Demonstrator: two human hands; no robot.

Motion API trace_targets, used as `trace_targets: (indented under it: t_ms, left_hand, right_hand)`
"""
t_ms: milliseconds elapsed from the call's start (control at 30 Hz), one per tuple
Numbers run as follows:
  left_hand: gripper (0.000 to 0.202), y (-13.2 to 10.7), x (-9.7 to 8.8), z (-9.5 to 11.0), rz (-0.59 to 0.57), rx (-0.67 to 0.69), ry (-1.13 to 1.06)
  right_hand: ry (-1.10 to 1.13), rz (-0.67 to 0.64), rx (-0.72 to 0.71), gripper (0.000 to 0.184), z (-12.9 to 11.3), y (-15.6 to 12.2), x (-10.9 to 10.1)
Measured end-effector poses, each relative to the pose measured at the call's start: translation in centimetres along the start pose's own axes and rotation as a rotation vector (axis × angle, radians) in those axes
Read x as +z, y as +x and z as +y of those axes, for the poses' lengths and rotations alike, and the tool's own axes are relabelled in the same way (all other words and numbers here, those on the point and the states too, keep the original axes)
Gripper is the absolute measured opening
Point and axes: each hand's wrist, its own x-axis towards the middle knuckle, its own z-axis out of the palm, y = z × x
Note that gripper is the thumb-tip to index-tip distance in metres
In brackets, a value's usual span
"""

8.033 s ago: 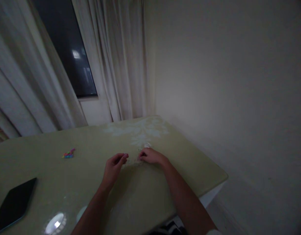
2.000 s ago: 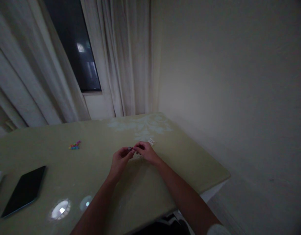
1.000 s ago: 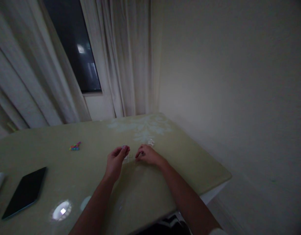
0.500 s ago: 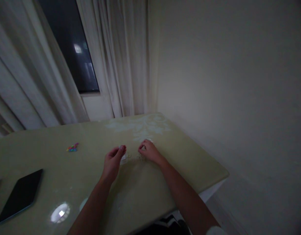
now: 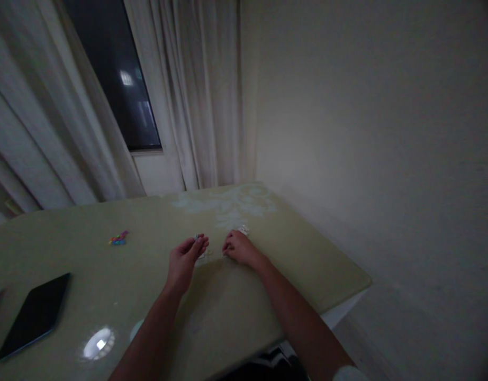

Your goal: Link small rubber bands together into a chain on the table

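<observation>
Head cam: L hand point(image 5: 183, 260) pinches pc point(image 5: 196, 236); R hand point(image 5: 239, 247) curled, hold unclear; pinch bits point(image 5: 244, 230) twd far tbl point(image 5: 307, 264) corner singly.

We see a glossy, smooth tabletop point(image 5: 109, 283) that mirrors a bright light. The curtain point(image 5: 196, 95) looks to us like matt cloth, and the window pane point(image 5: 113, 69) like slick glass. We find the wall point(image 5: 367, 132) matt and the dark flat device point(image 5: 35, 315) smooth. The coloured pieces point(image 5: 118, 239) look like plastic; the small pale pieces point(image 5: 243, 229) are too tiny for us to judge.
</observation>
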Motion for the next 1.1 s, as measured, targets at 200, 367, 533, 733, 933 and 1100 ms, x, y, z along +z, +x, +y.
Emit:
trace_targets:
  t_ms: [200,367,533,733,933,1100]
  left_hand:
    - [0.053,-0.2,0.2,0.0,-0.041,0.004,0.018]
    - [0.054,-0.4,0.4,-0.3,-0.092,0.002,0.043]
    - [0.050,-0.5,0.3,-0.2,-0.114,0.011,0.075]
    - [0.052,-0.6,0.1,-0.1,-0.101,0.017,0.115]
    - [0.051,-0.6,0.4,0.0,-0.102,0.028,0.139]
    - [0.050,-0.7,0.5,-0.1,-0.112,0.031,0.156]
  right_hand:
    - [-0.123,-0.040,-0.009,0.003,-0.5,-0.3,0.0]
    - [-0.143,-0.034,-0.013,0.004,-0.9,-0.5,0.1]
    - [-0.092,0.053,0.040,0.007,-0.4,-0.1,-0.5]
    - [-0.022,0.037,0.034,0.006,0.0,-0.2,-0.9]
    - [-0.046,-0.012,0.010,0.004,-0.5,-0.4,-0.4]
    - [-0.048,-0.023,0.004,0.009,-0.7,-0.3,0.2]
